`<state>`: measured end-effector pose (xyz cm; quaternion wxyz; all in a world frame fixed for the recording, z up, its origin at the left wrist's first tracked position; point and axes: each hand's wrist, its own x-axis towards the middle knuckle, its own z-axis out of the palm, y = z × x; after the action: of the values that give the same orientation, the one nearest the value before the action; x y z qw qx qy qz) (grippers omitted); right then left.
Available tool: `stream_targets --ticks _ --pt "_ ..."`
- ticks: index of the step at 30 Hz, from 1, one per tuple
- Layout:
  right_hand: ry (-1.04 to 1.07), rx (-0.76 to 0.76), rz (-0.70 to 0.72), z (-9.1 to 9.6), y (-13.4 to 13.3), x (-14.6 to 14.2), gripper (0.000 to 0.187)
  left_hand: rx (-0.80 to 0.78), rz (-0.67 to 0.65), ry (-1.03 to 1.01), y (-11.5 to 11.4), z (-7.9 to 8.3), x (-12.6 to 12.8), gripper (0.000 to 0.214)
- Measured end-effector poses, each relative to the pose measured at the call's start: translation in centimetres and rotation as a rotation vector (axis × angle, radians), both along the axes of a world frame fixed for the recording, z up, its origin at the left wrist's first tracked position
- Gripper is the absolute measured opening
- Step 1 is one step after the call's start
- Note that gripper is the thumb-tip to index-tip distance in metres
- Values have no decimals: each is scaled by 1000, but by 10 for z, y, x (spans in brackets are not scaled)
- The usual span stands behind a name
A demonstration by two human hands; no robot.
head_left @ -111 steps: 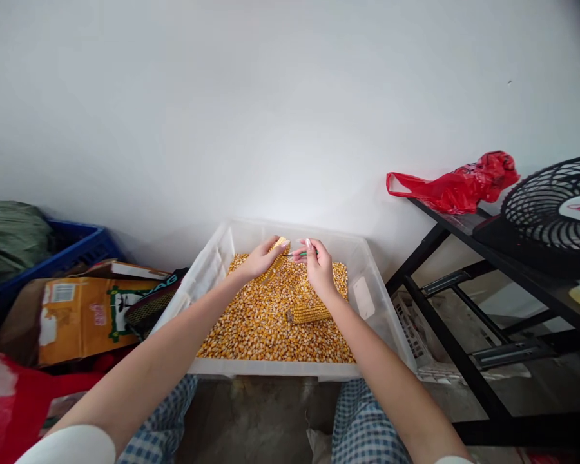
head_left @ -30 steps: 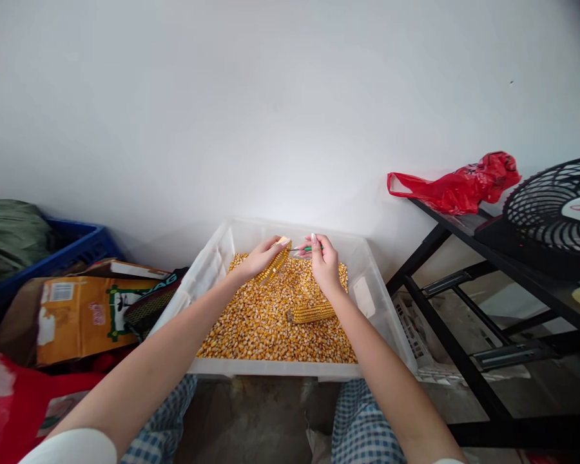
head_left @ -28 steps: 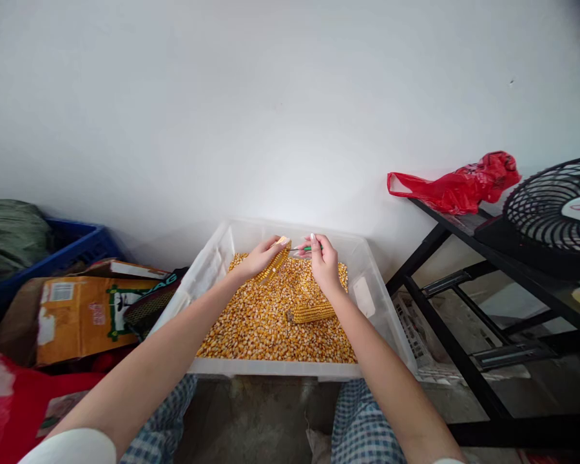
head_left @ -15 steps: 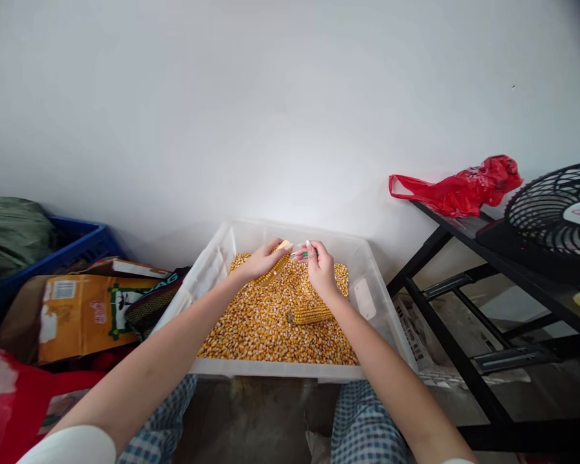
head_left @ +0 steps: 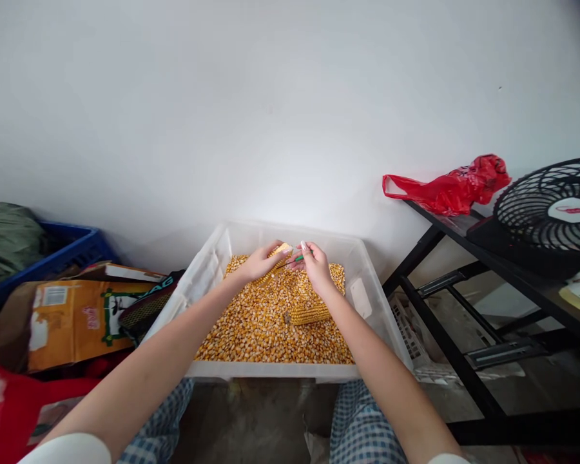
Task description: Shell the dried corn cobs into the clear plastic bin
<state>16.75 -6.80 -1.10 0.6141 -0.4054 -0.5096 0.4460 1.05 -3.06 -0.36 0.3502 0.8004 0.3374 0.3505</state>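
Observation:
My left hand (head_left: 261,263) is wrapped round an ear of corn (head_left: 283,249), whose pale upper end sticks out past the thumb. Facing it, my right hand (head_left: 317,265) grips a thin-shafted screwdriver (head_left: 299,258) with a green handle. Its dark shaft points left at the ear, though my fingers partly hide the contact. Both hands are above a translucent plastic bin (head_left: 270,369) holding a thick layer of loose corn kernels (head_left: 256,332). A second ear of corn (head_left: 312,314) lies on the kernels below my right wrist.
A black table (head_left: 457,233) on the right bears a red plastic bag (head_left: 452,190) and a black fan (head_left: 551,209). On the left are an orange cardboard box (head_left: 70,316) and a blue crate (head_left: 77,248). A white wall (head_left: 280,116) rises behind the bin.
My right hand has shifted slightly left, and the screwdriver now slants down-left toward the ear with more of its shaft and green handle showing. The left hand keeps its hold.

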Motion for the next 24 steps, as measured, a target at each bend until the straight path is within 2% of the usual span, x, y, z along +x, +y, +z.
stream_targets --ticks 3,8,19,24 --pt "23 25 -45 6 -2 1 30 -57 11 -71 -1 3 -2 46" --pt "106 149 -209 16 -6 4 28 -121 -7 -130 -3 6 -4 44" --pt "-90 255 -282 20 -12 2 29 -177 49 -139 -9 9 -1 50" --pt "-88 243 -261 20 -11 3 29 -163 40 -115 -8 9 -2 51"
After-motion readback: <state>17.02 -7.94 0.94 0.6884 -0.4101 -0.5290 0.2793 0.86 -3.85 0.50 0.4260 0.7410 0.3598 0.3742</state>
